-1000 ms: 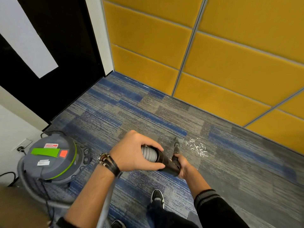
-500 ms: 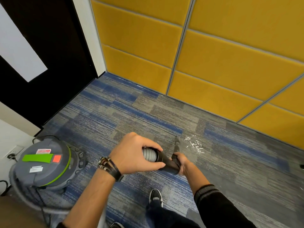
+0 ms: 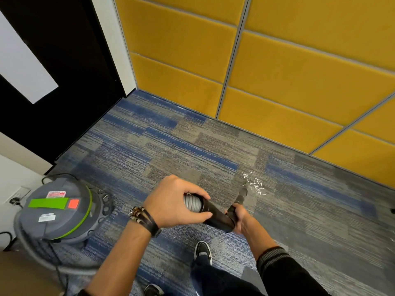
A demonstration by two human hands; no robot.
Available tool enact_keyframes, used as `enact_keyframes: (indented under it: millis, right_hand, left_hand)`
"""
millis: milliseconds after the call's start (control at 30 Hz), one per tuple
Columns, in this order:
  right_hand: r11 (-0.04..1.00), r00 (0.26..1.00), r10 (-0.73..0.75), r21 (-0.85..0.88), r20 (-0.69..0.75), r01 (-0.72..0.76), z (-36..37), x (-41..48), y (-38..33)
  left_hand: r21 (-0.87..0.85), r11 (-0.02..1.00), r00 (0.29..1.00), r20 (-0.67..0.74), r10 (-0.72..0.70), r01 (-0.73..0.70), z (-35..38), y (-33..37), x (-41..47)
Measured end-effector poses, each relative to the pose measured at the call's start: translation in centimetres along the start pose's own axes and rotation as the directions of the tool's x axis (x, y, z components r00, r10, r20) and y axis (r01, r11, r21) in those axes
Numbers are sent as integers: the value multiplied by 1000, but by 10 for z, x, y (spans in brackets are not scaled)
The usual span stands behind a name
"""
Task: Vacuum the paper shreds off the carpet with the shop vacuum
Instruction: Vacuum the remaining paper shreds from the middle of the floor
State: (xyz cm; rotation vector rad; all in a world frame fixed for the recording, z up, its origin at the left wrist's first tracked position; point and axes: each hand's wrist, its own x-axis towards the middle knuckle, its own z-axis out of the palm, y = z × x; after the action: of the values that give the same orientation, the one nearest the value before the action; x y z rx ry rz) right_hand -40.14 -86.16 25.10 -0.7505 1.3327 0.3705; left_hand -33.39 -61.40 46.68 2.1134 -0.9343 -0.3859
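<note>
Wrapping over the grey ribbed hose (image 3: 192, 203) where it meets the black handle tube (image 3: 215, 216), the fingers and thumb of the left hand (image 3: 173, 205) grip it at frame centre, with the forearm running down to the lower left. The right hand (image 3: 241, 218) curls round the tube's far end, its arm stretching to the lower right. From there the crevice nozzle (image 3: 242, 194) slants up-frame, its long axis pointing at the paper shreds (image 3: 255, 185) on the carpet (image 3: 171, 146), tip at their near edge. The shop vacuum (image 3: 57, 208) sits at the left edge.
</note>
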Motion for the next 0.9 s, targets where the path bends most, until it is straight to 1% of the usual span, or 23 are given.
enact_keyframes:
  millis: [67, 133, 200, 267, 400, 567, 633, 733, 800, 900]
  right_hand:
    - [1000, 999, -22, -5, 29, 22, 12, -4, -4]
    - [999, 997, -39, 23, 66, 37, 18, -6, -8]
    - [999, 997, -36, 32, 67, 34, 16, -8, -8]
    - [999, 997, -27, 36, 74, 24, 7, -9, -4]
    - [994, 1000, -8, 111, 6, 7, -26, -3, 1]
    - [982, 998, 55, 183, -44, -46, -59, -6, 13]
    - [989, 997, 54, 142, -56, -45, -58, -5, 14]
    - [998, 996, 11, 64, -88, -5, -45, -5, 6]
    - [999, 998, -14, 50, -67, 17, -39, -4, 0]
    - [997, 1000, -19, 75, -7, 19, -33, -4, -11]
  left_hand:
    - [6, 1000, 999, -26, 27, -26, -7, 6, 2]
    - [-7, 998, 998, -21, 63, -63, -11, 12, 6]
    - [-42, 994, 995, -4, 100, -100, -12, 16, 10]
    - [-80, 992, 995, 7, 103, -102, -10, 17, 14]
    - [-120, 990, 995, 59, 77, -70, 7, 15, 19]
    - [-125, 991, 993, 115, -31, 46, 28, 1, 15]
    - [-105, 993, 995, 92, -41, 51, 31, 3, 12]
    - [-63, 997, 999, 21, -33, 34, 27, 8, 13]
    - [-55, 998, 1000, 11, 10, -9, 25, 12, 15]
    - [-75, 994, 997, 11, 74, -73, 24, 19, 20]
